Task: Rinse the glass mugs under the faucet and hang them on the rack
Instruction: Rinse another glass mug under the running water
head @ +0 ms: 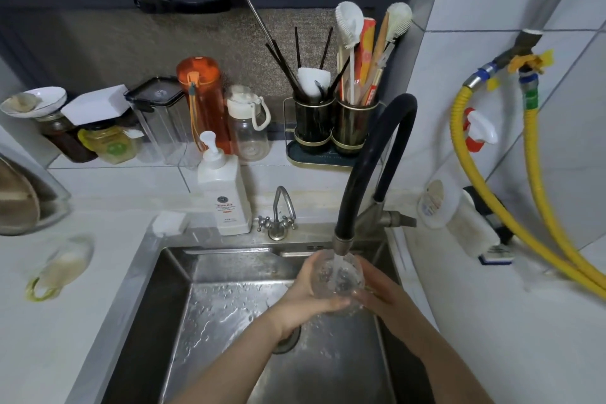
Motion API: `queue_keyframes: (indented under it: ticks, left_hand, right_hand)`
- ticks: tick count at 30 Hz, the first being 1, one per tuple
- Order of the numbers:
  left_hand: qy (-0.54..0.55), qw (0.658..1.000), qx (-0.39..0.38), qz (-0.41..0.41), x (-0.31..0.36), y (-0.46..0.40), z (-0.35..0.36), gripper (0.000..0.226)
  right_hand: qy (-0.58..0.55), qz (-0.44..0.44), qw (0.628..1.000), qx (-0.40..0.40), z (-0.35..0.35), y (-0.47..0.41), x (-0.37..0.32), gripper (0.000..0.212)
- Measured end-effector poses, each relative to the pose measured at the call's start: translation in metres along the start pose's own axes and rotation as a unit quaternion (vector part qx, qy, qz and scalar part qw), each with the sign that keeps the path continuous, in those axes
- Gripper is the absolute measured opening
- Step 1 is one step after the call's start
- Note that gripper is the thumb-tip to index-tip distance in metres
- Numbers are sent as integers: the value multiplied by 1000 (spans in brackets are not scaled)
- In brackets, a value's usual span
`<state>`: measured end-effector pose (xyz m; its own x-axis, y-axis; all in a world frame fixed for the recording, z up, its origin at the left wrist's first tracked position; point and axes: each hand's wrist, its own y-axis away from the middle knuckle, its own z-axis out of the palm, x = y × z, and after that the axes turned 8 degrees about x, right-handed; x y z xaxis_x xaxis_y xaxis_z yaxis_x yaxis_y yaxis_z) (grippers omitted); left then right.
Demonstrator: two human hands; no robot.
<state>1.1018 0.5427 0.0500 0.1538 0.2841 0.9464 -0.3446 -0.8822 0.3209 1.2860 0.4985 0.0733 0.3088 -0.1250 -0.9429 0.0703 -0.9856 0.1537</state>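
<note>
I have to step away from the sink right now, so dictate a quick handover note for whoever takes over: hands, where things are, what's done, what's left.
Left hand: grips the clear round glass mug from its left side.
Right hand: cups the same mug from the right.
The mug sits over the steel sink, directly under the black flexible faucet, water running into it.
Done: rinsing of this mug is under way.
Left: finish the rinse, hang the mug on the rack. No rack or other glass mugs can be made out in this view.

Dim, even indoor light (slightly soft focus), wide-angle bending toward the edges.
</note>
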Motion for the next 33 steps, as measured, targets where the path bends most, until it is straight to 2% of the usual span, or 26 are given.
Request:
queue_keyframes:
  ticks: [2, 4, 6, 8, 10, 13, 15, 19, 21, 23, 25, 27, 30, 33]
  left_hand:
    - [13, 999, 38, 16, 4, -2, 7, 73]
    - [23, 998, 61, 18, 4, -7, 14, 77]
    - [30, 996, 80, 22, 4, -9, 18, 80]
    - [36, 995, 92, 18, 5, -12, 21, 80]
    - [33, 995, 93, 14, 6, -12, 23, 82]
    - [39, 993, 109, -17, 8, -12, 24, 74]
    - [55, 989, 127, -46, 12, -8, 21, 60]
    - [95, 982, 127, -104, 30, 12, 21, 33]
    - [133, 970, 146, -138, 10, 6, 18, 34]
    - [171, 962, 139, -159, 0, 8, 14, 64]
    - [188, 954, 147, -183, -7, 15, 11, 69]
    - [158, 950, 175, -204, -9, 25, 7, 71]
    - [92, 946, 173, -258, -20, 40, -4, 92]
    - [122, 938, 164, -281, -17, 61, -9, 73]
  right_hand:
    - [-53, 27, 998, -13, -10, -7, 4, 41]
    - [-82, 68, 994, 33, -22, -20, 10, 52]
    - [5, 84, 985, 153, -39, -39, 19, 59]
    - [92, 83, 965, 231, -54, -61, 30, 62]
    - [144, 70, 960, 229, -68, -84, 41, 72]
    - [148, 66, 964, 211, -79, -103, 50, 63]
    - [170, 50, 961, 212, -75, -103, 46, 55]
    - [174, -5, 952, 252, -59, -91, 50, 53]
    - [117, 30, 970, 212, -45, -67, 36, 50]
    - [5, 82, 984, 160, -22, -40, 28, 57]
    - [-57, 81, 989, 111, 4, -16, 28, 48]
    - [-53, 48, 994, 77, 24, 0, 30, 47]
    - [-38, 39, 998, 31, 45, 15, 37, 68]
    - [9, 16, 999, -27, 58, 26, 41, 83]
